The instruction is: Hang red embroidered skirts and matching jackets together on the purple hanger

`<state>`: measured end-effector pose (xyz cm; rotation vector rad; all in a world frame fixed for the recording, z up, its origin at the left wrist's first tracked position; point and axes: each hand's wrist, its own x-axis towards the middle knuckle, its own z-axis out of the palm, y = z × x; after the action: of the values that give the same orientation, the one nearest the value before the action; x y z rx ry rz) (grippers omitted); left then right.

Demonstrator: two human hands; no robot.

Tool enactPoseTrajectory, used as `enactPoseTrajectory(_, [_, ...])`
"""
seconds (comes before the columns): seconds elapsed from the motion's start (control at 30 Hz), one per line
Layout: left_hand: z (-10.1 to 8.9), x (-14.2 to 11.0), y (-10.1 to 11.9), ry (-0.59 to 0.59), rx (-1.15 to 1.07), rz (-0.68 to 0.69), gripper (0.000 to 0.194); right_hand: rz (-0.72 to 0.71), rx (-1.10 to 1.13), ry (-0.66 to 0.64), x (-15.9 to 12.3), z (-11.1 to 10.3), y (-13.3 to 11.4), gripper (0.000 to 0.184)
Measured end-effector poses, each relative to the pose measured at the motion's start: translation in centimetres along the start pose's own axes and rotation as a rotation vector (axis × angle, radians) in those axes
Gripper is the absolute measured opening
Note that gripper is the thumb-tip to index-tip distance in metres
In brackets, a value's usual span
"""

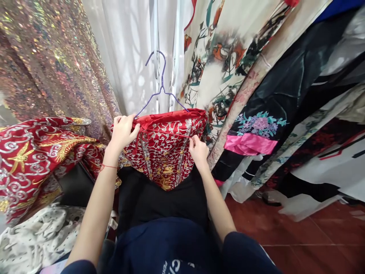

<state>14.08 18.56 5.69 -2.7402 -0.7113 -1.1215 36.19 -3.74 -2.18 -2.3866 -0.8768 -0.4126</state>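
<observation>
Clothes hang close on several sides above a red tiled floor (285,232). Nearest are a navy shirt (168,243) and, beyond it, black cloth (162,201); whether that is the wearer's own or part of the piece being handled, I cannot tell.

Just past it, the red garment (165,152) with silver and gold embroidery lies straight ahead, spread between the two hands. Its top edge runs crosswise, rising slightly toward the right. The left hand (122,131) is clamped on the left end of that edge, thumb in front. The right hand (199,150) sits lower, below the edge and toward its right end, finger and thumb pinched together on what looks like a thin red cord (178,134) stretching across from the left.

The purple hanger (162,85) rises from the top edge, hook away from the person; the left hand is nearer its wire. Behind it hangs white cloth (122,45), with sequinned cloth (57,57) on the left and floral cloth (196,76) on the right.
</observation>
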Motion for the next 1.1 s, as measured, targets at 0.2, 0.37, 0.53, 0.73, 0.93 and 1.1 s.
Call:
enactPoseTrajectory(0.2, [-1.2,-0.2,0.1,-0.054,-0.007,0.005,0.048,-0.26,0.086,-0.19,-1.1,-1.6,-5.0,0.015])
enactPoseTrajectory(0.37, [-1.9,-0.4,0.2,-0.091,-0.008,0.018,0.05,-0.723,0.253,-0.074,-0.9,-2.2,-11.1,0.036])
enactPoseTrajectory(0.53, [-2.0,-0.6,-0.1,-0.133,-0.001,0.031,0.056,-0.85,0.098,-0.049,0.2,-0.9,-14.7,0.04])
enactPoseTrajectory(0.73, [-1.5,-0.4,-1.3,-0.151,-0.01,0.058,0.064,-0.961,0.134,0.001,0.4,-0.8,-13.1,0.028])
enactPoseTrajectory(0.93, [-1.4,-0.2,-2.6,-0.186,-0.049,0.077,0.073,-0.692,0.145,0.061,1.4,-2.3,-7.9,0.047])
enactPoseTrajectory(1.1, [-1.8,-0.3,-2.8,-0.162,-0.073,0.068,0.072,-0.404,-0.082,-0.107,2.2,-3.6,-4.0,0.027])
